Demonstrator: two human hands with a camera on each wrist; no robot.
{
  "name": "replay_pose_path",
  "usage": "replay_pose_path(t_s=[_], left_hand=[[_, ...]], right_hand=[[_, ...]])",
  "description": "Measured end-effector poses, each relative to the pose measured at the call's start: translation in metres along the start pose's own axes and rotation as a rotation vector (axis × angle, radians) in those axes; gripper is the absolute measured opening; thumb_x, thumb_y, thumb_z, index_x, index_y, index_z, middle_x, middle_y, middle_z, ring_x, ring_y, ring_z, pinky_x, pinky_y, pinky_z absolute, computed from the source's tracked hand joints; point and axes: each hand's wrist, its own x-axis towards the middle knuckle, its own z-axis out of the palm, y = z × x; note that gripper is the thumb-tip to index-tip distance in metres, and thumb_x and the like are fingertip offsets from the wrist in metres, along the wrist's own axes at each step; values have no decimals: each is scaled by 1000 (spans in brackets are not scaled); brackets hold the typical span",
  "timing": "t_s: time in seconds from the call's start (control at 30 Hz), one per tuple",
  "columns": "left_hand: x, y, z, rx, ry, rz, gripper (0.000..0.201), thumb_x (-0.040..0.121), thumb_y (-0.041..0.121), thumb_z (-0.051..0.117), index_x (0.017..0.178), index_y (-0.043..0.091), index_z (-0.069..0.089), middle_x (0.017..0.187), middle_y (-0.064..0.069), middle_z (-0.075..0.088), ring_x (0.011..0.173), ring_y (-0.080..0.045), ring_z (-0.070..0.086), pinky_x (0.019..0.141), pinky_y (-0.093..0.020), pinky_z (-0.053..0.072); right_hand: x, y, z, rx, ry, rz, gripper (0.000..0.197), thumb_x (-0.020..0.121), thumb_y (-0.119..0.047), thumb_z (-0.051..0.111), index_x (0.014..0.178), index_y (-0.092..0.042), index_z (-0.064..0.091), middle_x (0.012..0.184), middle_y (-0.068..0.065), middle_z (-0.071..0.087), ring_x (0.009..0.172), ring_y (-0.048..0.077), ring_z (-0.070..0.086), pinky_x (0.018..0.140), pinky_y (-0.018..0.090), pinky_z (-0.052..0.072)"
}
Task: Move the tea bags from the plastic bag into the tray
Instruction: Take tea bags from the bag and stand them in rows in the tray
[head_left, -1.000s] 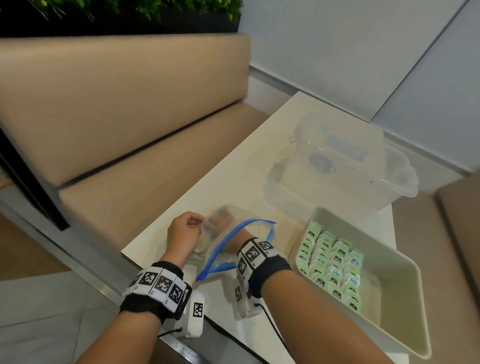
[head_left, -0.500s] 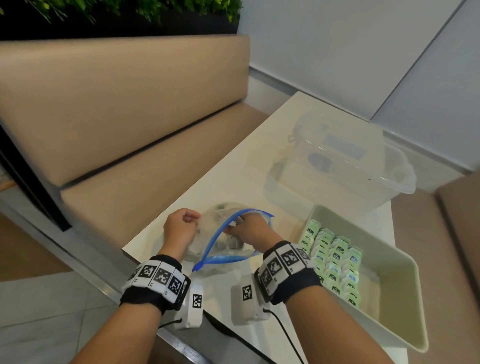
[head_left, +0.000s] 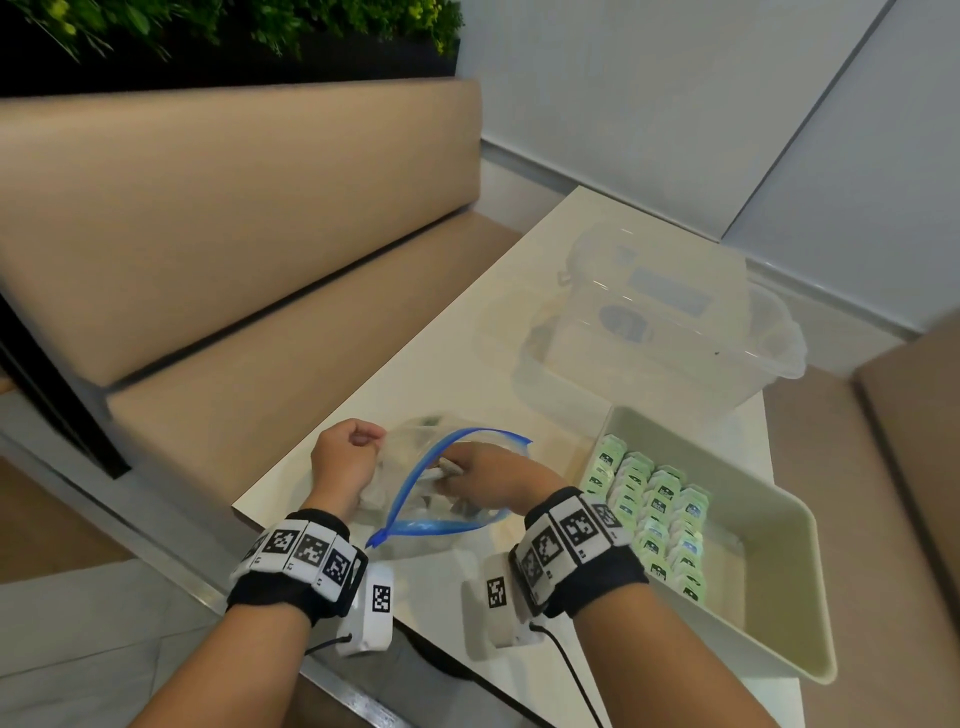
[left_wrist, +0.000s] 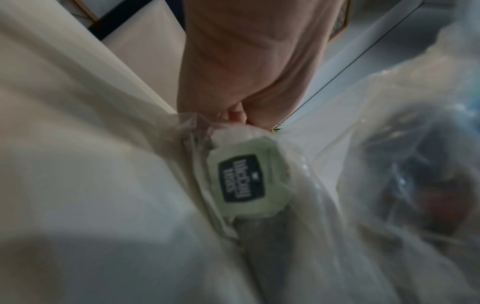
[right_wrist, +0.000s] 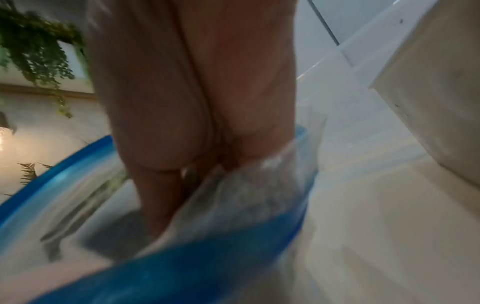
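The right hand (head_left: 488, 480) is now at the mouth of the plastic bag (head_left: 415, 467); a second ago it was sunk in past the wrist, half a second ago it had drawn back to the blue zip rim (head_left: 415, 486), and now its fingers are curled round something pale just at that rim. It looks like a tea bag, but the head view is too blurred to be sure. On the right wrist view the fingers (right_wrist: 155, 185) reach down inside the bag, with the blue rim arcing across below them.

The left hand (head_left: 345, 457) has barely shifted: it stays bunched on the far left side of the bag, fingers curled round a fold of the clear plastic. The left wrist view shows that pinch up close, and right under it, inside the bag, a pale green tea bag (left_wrist: 249, 181) with a dark label, pressed against the plastic.

The bag itself is clear, crumpled, its mouth held open in a wide loop, and it sits on the white table (head_left: 467, 332) near the front edge. Just to its right stands the pale green tray (head_left: 779, 525), holding rows of upright green and blue tea bags (head_left: 654, 514) packed along its left side. Behind it is a clear storage box (head_left: 675, 353).
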Motion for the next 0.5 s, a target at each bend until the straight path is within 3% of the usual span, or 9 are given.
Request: replay_pose_path(t_s=[0.1, 0.23, 0.37, 0.5], left_hand=[[0, -1, 0, 0, 0, 4, 33, 83, -9, 51, 74, 19, 65, 87, -4, 66, 86, -23, 61, 83, -36, 50], [-2, 1, 0, 8, -2, 10, 34, 84, -9, 51, 73, 20, 63, 83, -1, 64, 84, -22, 58, 78, -31, 47], [-1, 4, -2, 27, -2, 21, 33, 86, -7, 50, 73, 20, 63, 82, 0, 63, 82, -21, 58, 76, -31, 47], [2, 4, -1, 63, -10, 38, 33, 85, -7, 51, 72, 21, 62, 83, -2, 64, 79, -21, 57, 73, -29, 43]], right_hand=[[-5, 0, -4, -157, -100, -5, 32, 88, -21, 56, 120, -24, 55, 124, -5, 56, 101, 14, 49, 85, 25, 37], [4, 3, 3, -237, -34, -13, 30, 87, -13, 53, 116, -20, 59, 118, -2, 61, 90, 10, 44, 78, 24, 34], [3, 5, 0, -82, 85, -53, 23, 85, -7, 53, 103, -17, 62, 103, -1, 61, 89, 11, 47, 76, 20, 36], [-8, 11, -7, 382, 215, -45, 27, 80, 6, 49, 90, -14, 63, 90, 2, 66, 78, 15, 57, 69, 23, 49]])
